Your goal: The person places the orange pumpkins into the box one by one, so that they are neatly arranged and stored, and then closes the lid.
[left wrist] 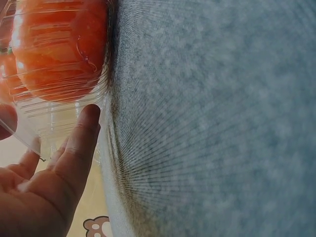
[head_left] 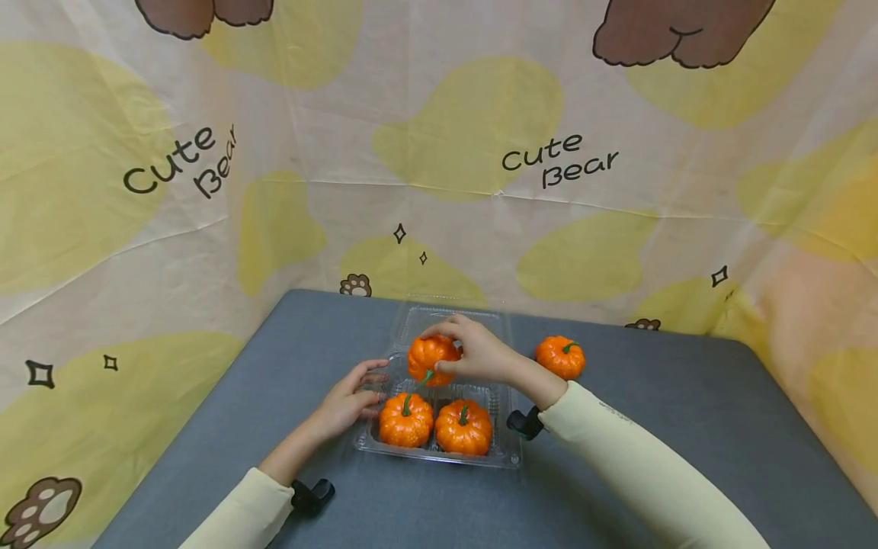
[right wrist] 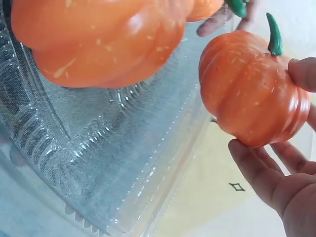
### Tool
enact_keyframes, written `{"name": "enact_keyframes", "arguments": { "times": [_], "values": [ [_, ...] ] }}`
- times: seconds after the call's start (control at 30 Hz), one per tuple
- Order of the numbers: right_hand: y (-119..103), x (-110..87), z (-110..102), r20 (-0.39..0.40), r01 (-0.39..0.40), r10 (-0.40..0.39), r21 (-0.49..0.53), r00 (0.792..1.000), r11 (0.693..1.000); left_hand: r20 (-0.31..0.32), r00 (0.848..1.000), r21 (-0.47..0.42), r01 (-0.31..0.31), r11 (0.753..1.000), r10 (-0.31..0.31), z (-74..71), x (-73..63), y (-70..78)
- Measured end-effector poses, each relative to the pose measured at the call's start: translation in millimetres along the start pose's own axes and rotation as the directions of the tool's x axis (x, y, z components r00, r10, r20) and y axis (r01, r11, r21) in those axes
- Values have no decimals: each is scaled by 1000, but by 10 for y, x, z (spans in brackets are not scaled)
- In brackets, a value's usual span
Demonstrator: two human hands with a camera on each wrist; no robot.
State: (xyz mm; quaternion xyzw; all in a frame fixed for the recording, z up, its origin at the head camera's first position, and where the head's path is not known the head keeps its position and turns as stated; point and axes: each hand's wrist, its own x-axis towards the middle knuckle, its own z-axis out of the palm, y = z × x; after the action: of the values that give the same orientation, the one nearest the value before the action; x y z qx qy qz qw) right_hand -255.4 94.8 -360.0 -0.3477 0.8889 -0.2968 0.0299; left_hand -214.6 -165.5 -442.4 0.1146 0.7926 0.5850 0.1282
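Observation:
A clear plastic clamshell box [head_left: 506, 450] stands on the table with its lid raised at the back. Two small orange pumpkins, one at front left [head_left: 405, 423] and one at front right [head_left: 464, 428], sit in its front compartments. My right hand [head_left: 480, 351] grips a third pumpkin [right wrist: 252, 91] between thumb and fingers, above the back left part of the box. My left hand [head_left: 346, 400] touches the box's left side with its fingers extended, as the left wrist view shows near the clear wall [left wrist: 59, 106].
Another orange pumpkin [head_left: 560, 357] lies on the grey tabletop [head_left: 658, 427] to the right of the box, beyond my right forearm. A printed cloth [head_left: 439, 152] hangs along the table's back edge. Black wrist straps [head_left: 313, 497] show at both wrists.

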Motion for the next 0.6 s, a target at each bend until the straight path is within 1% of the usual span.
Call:
{"name": "enact_keyframes", "arguments": {
  "times": [0.1, 0.23, 0.33, 0.6],
  "values": [
    [0, 22, 32, 22, -11, 11, -24, 1000, 1000, -5, 1000, 1, 1, 1000, -1, 7, 2, 6],
    [6, 55, 70, 52, -12, 13, -26, 999, 1000, 3, 1000, 0, -6, 1000, 6, 11, 6, 1],
    [13, 84, 103, 74, 3, -1, -32, 997, 999, 11, 1000, -7, -8, 1000, 8, 12, 8, -3],
    [-5, 152, 174, 116, 55, -41, -120, 992, 991, 8, 1000, -6, 5, 1000, -5, 12, 17, -13]
  ]
}}
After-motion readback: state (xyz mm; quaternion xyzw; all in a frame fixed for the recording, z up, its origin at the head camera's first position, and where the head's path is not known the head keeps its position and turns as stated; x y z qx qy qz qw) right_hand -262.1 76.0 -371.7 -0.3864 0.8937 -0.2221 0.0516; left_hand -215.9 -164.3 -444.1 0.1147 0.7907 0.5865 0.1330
